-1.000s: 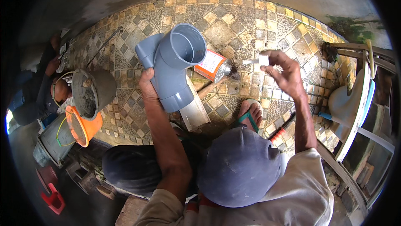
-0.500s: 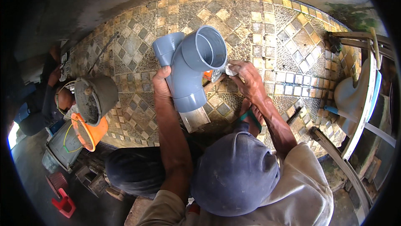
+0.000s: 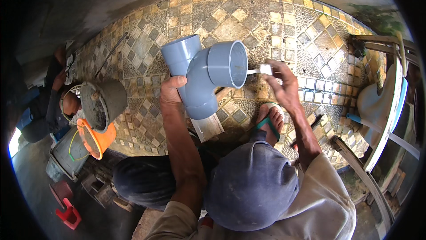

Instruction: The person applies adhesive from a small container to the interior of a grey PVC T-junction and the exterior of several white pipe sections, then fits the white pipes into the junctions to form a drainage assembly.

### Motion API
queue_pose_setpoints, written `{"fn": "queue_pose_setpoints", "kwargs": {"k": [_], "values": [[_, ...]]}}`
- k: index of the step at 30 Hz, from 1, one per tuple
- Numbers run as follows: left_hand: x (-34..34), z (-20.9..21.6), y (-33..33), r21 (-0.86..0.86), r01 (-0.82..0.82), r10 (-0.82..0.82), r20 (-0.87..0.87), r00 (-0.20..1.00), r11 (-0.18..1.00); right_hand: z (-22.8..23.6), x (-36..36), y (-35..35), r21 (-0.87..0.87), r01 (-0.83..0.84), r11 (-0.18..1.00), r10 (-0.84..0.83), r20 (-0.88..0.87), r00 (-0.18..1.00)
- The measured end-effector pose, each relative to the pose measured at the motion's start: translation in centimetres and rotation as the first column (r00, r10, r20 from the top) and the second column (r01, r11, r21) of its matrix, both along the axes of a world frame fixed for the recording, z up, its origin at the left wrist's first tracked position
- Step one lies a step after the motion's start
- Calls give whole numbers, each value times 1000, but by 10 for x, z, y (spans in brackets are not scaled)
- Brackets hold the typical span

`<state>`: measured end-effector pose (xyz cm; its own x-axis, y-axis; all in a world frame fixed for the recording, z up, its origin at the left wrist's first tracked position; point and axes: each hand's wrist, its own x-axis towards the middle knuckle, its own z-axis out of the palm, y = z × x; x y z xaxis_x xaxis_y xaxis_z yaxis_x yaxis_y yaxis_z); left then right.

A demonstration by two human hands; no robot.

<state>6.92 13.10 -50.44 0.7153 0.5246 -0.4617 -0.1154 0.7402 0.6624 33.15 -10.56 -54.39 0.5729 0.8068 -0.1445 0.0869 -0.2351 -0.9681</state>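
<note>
My left hand point(image 3: 172, 91) is closed around a grey plastic pipe fitting, its thumb over the near side. In that hand are a curved elbow point(image 3: 199, 82) and a shorter branch piece point(image 3: 181, 53) joined to it. The elbow's wide mouth point(image 3: 239, 64) faces right. Just right of that mouth, my right hand point(image 3: 286, 84) pinches a small white applicator point(image 3: 265, 69) between thumb and fingers. Its thin pale stem reaches to the rim of the mouth. Below the fitting's lower end shows a pale wooden piece point(image 3: 207, 127).
A patterned tile floor point(image 3: 230, 29) runs up to a wall. On the left stand a grey bucket point(image 3: 108, 104), an orange bucket point(image 3: 104, 138) and a grey tub point(image 3: 66, 155), near another person point(image 3: 57, 102). My sandalled foot point(image 3: 270, 122) is below my right hand. A wooden frame point(image 3: 381, 120) stands at right.
The fitting has turned in my left hand, so its mouth now faces more to the right and sits lower. My right hand has drawn slightly right, bringing the applicator's stem into view.
</note>
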Motion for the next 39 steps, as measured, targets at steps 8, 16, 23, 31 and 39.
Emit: {"fn": "queue_pose_setpoints", "kwargs": {"k": [8,16,23,31,39], "values": [[1,-3,8,75,57,-56,-12,998,996,88,37,-23,297,88,951,-33,-186,982],[10,-3,0,85,21,-21,8,1000,996,101,12,12,383,-39,923,194,-377,906],[-11,1,3,157,24,-24,-1,1000,987,135,25,20,114,-389,914,209,690,693],[-9,-4,-9,45,-63,59,79,995,997,111,14,22,470,-258,844,285,14,958],[-13,-25,-9,-67,-57,68,186,980,996,124,26,38,233,-275,933,-27,805,592]]}}
